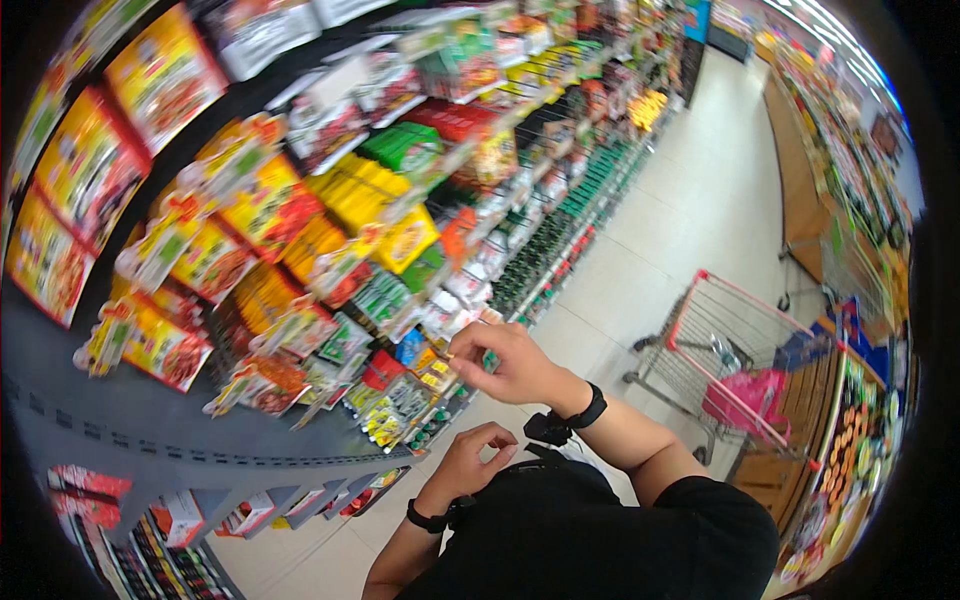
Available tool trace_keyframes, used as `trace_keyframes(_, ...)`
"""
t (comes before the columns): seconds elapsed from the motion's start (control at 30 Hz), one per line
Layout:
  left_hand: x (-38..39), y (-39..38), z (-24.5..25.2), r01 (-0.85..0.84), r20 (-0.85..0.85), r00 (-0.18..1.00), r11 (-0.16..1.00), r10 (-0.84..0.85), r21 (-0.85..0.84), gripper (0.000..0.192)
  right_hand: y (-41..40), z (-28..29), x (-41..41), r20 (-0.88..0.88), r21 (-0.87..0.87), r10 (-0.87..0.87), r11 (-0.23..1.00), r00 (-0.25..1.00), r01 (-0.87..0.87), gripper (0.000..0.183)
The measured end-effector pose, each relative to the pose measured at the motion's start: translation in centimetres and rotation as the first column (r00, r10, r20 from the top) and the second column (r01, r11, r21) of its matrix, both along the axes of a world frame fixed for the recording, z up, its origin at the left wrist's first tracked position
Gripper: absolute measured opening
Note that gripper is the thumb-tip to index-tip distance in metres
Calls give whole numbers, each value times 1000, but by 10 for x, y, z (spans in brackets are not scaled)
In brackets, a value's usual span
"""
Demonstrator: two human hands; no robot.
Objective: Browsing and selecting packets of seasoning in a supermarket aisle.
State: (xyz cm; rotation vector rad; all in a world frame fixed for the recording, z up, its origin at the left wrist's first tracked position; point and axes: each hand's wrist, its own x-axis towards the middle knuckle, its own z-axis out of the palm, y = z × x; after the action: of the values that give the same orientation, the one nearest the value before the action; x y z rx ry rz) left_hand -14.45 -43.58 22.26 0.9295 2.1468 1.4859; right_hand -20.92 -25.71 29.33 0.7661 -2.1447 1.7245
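Observation:
My right hand (504, 363) is raised in front of the shelf rack, thumb and forefinger curled towards each other. Whether something small sits between the fingertips is too blurred to tell. Just beyond them, small yellow packets (436, 373) and a blue packet (410, 346) hang on the lower rack. My left hand (472, 463) is close to my body, loosely curled with a gap between thumb and fingers, and nothing shows in it. Nearest to it on the shelf are small yellow-and-green packets (384, 426). Black bands circle both wrists.
Yellow-and-red food pouches (161, 79) hang at the left above a dark shelf base (150, 420). Rows of dark bottles (536, 259) line the rack's bottom. A shopping cart (701, 352) with a pink bag (742, 397) stands at the right, near a wooden display stand (799, 202).

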Motion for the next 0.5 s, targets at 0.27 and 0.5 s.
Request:
trace_keyframes(0.27,8,132,-23,276,106,955,961,-275,6,11,158,-50,92,137,-7,-430,900,892,435,6)
trace_keyframes(0.5,28,260,-8,689,105,723,724,-682,-35,13,235,-71,199,278,90,-715,685,642,723,7)
